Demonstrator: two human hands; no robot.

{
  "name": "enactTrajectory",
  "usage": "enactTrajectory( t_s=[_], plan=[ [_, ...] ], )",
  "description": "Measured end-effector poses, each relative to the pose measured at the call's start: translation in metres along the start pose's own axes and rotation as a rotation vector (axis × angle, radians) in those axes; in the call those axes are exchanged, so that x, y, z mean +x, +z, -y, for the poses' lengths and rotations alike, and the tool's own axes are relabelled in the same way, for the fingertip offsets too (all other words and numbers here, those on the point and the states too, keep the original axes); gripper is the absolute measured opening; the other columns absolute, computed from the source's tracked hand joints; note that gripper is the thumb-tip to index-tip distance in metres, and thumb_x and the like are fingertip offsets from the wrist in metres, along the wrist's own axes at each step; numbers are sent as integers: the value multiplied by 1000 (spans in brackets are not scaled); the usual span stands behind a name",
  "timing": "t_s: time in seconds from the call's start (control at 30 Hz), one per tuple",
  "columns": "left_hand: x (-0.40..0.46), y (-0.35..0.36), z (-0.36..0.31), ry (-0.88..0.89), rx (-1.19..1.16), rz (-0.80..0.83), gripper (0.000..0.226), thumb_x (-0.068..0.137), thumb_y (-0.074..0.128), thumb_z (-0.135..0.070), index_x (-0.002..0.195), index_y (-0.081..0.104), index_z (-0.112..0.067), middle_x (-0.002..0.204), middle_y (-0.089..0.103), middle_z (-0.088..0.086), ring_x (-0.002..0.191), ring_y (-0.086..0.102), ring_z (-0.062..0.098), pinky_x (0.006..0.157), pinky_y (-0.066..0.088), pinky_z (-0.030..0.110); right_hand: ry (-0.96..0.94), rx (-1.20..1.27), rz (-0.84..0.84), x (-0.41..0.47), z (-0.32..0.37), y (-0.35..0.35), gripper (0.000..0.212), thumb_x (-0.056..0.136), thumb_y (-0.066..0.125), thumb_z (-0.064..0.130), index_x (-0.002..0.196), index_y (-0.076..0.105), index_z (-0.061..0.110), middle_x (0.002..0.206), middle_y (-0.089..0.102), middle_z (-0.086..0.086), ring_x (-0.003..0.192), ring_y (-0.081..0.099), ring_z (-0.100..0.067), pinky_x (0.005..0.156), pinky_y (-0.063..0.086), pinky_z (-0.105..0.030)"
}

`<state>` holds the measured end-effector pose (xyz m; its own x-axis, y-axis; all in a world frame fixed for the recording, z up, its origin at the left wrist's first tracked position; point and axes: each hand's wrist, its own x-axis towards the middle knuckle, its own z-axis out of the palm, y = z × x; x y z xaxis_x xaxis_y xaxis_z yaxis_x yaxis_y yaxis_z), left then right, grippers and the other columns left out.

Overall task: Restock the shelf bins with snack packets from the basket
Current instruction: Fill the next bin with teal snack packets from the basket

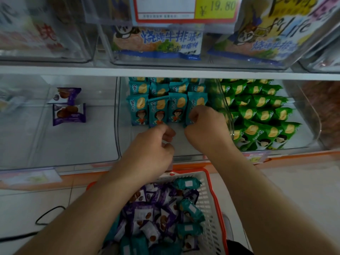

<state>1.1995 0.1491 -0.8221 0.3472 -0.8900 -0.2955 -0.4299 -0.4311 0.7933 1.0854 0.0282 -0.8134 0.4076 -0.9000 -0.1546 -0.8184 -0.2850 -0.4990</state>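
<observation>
The clear middle shelf bin (pixel 184 147) holds rows of upright teal snack packets. My left hand (pixel 156 146) has curled fingers and pinches the bottom edge of the second teal packet (pixel 158 111) in the front row. My right hand (pixel 206 124) grips the lower part of the rightmost front teal packet (pixel 196 102), next to the bin's right wall. Below my forearms stands the white basket with an orange rim (pixel 211 183). It holds several purple packets (pixel 145 214) and a few teal packets (pixel 191 208).
The left bin (pixel 73 144) holds two purple packets (pixel 69 114) at the back. The right bin is packed with green packets (pixel 257 115). The upper shelf carries bins of larger bags (pixel 156 43) and a price tag (pixel 184 10). A black cable (pixel 49 214) lies on the tiled floor.
</observation>
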Motion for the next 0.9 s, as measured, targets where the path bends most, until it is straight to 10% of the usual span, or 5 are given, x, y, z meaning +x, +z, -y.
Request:
enactTrajectory(
  t_s=[0.13, 0.33, 0.6, 0.7, 0.9],
  plan=[
    [-21, -11, -6, 121, -41, -48, 19, 98, 60, -22, 108, 69, -36, 99, 70, -19, 91, 65, -5, 79, 54, 19, -48, 85, 0, -24, 12, -22, 21, 78, 55, 5, 82, 72, 16, 82, 72, -4, 75, 68, -23, 62, 60, -39],
    [-67, -10, 13, -13, 38, 288, 13, 97, 63, -24, 86, 70, -21, 71, 75, 0, 64, 73, 20, 59, 61, 41, 24, 241, 684, -84, 0, -13, 30, 88, 47, -8, 76, 73, 0, 75, 76, -16, 70, 77, -30, 56, 59, -33],
    [-115, 89, 156, -575, 460, 744, 39, 101, 54, -43, 131, 59, -20, 139, 55, 7, 124, 53, 24, 101, 46, 32, 32, -352, 861, -146, -119, 135, 24, 105, 55, 24, 127, 58, 15, 114, 53, -3, 115, 57, -31, 84, 48, -23],
    [-129, 123, 202, -702, 433, 689, 41, 100, 58, -45, 133, 60, -21, 140, 61, 7, 124, 58, 25, 93, 43, 28, 84, -568, 922, -153, -158, 175, 70, 99, 61, 40, 160, 28, 30, 162, 14, -16, 147, 25, -43, 113, 42, -46],
    [-130, 175, 257, -797, 130, 528, 85, 73, 64, -78, 145, 50, -33, 148, 53, -5, 134, 52, 23, 113, 42, 34, 72, -804, 855, -150, -195, 227, 83, 101, 61, 35, 166, 11, 24, 168, -17, -26, 157, -5, -46, 126, 19, -52]
  ],
)
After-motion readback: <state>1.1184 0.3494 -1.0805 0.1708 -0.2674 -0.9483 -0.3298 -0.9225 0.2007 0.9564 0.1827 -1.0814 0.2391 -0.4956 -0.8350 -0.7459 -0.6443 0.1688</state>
